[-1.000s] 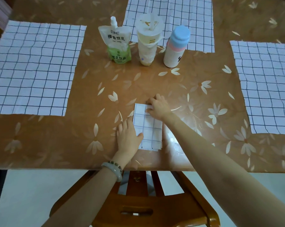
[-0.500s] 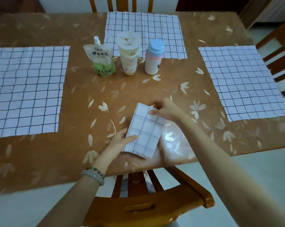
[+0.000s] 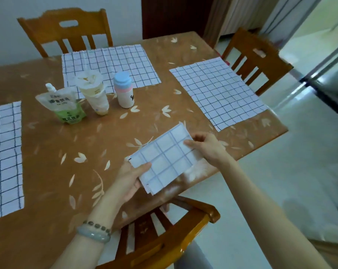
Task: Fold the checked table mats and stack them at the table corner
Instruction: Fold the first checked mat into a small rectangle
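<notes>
Diagonally across the view, both hands grip a folded checked mat (image 3: 165, 159): left hand (image 3: 132, 176) pinches its near-left end, right hand (image 3: 206, 147) its far-right end.

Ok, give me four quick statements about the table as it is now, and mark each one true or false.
1. The left hand and the right hand both hold the folded mat. True.
2. The mat on the right is folded. False: it lies spread flat.
3. The pouch, cup and bottle stand side by side on the table. True.
4. The bottle has a red cap. False: the cap is light blue.
</notes>
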Demonstrator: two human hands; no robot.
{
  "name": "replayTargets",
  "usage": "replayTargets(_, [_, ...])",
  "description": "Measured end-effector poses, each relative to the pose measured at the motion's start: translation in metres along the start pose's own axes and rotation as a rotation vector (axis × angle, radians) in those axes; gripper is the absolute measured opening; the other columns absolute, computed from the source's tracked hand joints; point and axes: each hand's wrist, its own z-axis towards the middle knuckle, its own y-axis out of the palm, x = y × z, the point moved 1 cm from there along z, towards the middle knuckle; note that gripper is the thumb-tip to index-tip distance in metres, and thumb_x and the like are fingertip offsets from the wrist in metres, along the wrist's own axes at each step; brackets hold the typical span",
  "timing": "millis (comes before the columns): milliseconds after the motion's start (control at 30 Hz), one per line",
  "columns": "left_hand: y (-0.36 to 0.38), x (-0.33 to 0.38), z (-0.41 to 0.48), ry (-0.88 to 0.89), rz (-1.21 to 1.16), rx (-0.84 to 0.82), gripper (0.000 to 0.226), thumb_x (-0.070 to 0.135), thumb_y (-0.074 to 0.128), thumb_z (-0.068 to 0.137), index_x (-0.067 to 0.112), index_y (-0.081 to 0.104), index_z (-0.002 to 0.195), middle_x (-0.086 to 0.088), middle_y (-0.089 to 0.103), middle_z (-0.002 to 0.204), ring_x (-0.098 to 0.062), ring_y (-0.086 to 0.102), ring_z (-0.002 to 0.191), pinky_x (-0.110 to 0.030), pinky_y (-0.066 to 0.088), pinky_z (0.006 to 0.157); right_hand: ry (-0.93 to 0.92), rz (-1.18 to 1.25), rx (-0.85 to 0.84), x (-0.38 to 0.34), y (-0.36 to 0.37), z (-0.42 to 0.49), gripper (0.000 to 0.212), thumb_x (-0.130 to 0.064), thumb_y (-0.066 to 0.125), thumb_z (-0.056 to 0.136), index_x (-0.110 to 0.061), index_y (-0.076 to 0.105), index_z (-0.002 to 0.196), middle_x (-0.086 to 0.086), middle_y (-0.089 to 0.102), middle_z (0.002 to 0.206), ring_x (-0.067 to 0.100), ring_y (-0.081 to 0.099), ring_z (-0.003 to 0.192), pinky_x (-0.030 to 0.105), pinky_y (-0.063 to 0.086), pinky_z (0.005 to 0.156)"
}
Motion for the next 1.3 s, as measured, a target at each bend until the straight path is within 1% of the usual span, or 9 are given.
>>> replayTargets(233, [0.085,-0.021,0.025,-0.036,0.066,-0.08,0.028,0.003,0.058,0.088,0.009,0.061,0.115,-0.007,0.072,0.11,-0.022,0.069,0.099,-0.037,0.059,0.072,-0.005,0.043,0.13,0.019,-0.091,-0.03,0.008,-0.012,0.069,0.083,-0.005,0.071,0.087,0.008,0.067,0.086,0.016,0.061,0.076,0.031,0.048,0.074])
replayTargets(367, [0.151,-0.045,0.044,-0.073,0.068,-0.134,0.037,0.003,0.067,0.081,0.007,0.062,0.117,-0.011,0.069,0.115,-0.026,0.068,0.103,-0.04,0.059,0.077,0.017,0.085,0.166,0.048,-0.164,-0.036,0.005,-0.017,0.072,0.08,-0.019,0.073,0.074,-0.001,0.069,0.081,0.01,0.063,0.072,0.034,0.05,0.076])
replayTargets(500, [0.22,-0.081,0.056,-0.098,0.07,-0.147,0.048,0.002,0.069,0.074,0.002,0.059,0.121,-0.017,0.066,0.12,-0.035,0.062,0.112,-0.055,0.047,0.096,0.032,0.129,0.173,0.071,-0.238,-0.041,0.009,-0.012,0.07,0.082,-0.017,0.069,0.075,0.0,0.067,0.076,0.014,0.061,0.07,0.027,0.047,0.066])
replayTargets(600, [0.267,-0.1,0.066,-0.064,0.142,-0.044,0.026,-0.004,0.059,0.087,0.003,0.062,0.112,-0.013,0.071,0.108,-0.026,0.069,0.097,-0.047,0.056,0.085,0.047,0.153,0.155,0.086,-0.283,-0.04,0.005,-0.01,0.07,0.083,-0.012,0.068,0.078,0.005,0.065,0.079,0.018,0.059,0.072,0.028,0.045,0.065])
replayTargets(700, [0.304,-0.112,0.074,-0.033,0.169,0.031,0.021,-0.004,0.055,0.09,0.007,0.062,0.107,-0.006,0.073,0.096,-0.019,0.071,0.084,-0.033,0.06,0.07,0.11,0.216,0.105,0.096,-0.319,-0.037,0.002,-0.01,0.066,0.085,-0.01,0.068,0.086,0.005,0.065,0.085,0.017,0.06,0.077,0.027,0.047,0.066])
replayTargets(867, [0.343,-0.124,0.092,-0.005,0.203,0.114,0.026,-0.005,0.057,0.089,0.006,0.06,0.113,-0.009,0.07,0.103,-0.025,0.068,0.093,-0.04,0.057,0.079,0.14,0.214,0.074,0.111,-0.361,-0.025,0.014,-0.003,0.064,0.083,-0.005,0.07,0.096,0.009,0.069,0.094,0.021,0.064,0.083,0.034,0.05,0.073])
replayTargets(1033, [0.372,-0.133,0.124,-0.034,0.232,0.164,0.018,0.0,0.057,0.091,0.008,0.062,0.106,-0.008,0.069,0.102,-0.018,0.067,0.085,-0.031,0.059,0.069,0.155,0.175,0.126,0.122,-0.394,0.001,0.015,-0.001,0.066,0.08,-0.013,0.072,0.087,0.009,0.07,0.094,0.023,0.064,0.084,0.039,0.052,0.078])
replayTargets(1133, [0.386,-0.139,0.152,-0.071,0.237,0.165,0.026,0.002,0.056,0.092,0.001,0.059,0.117,-0.012,0.068,0.112,-0.02,0.067,0.094,-0.029,0.059,0.072,0.157,0.136,0.148,0.13,-0.419,0.02,0.015,-0.002,0.067,0.079,-0.014,0.073,0.085,0.009,0.07,0.094,0.024,0.063,0.084,0.039,0.051,0.076])
replayTargets(1300, [0.413,-0.151,0.208,-0.087,0.277,0.189,0.028,-0.001,0.057,0.09,-0.001,0.059,0.118,-0.014,0.067,0.113,-0.024,0.066,0.099,-0.032,0.057,0.079,0.206,0.033,0.176,0.144,-0.461,0.067,0.018,0.002,0.063,0.079,-0.012,0.07,0.088,0.011,0.069,0.098,0.022,0.063,0.084,0.04,0.052,0.083])
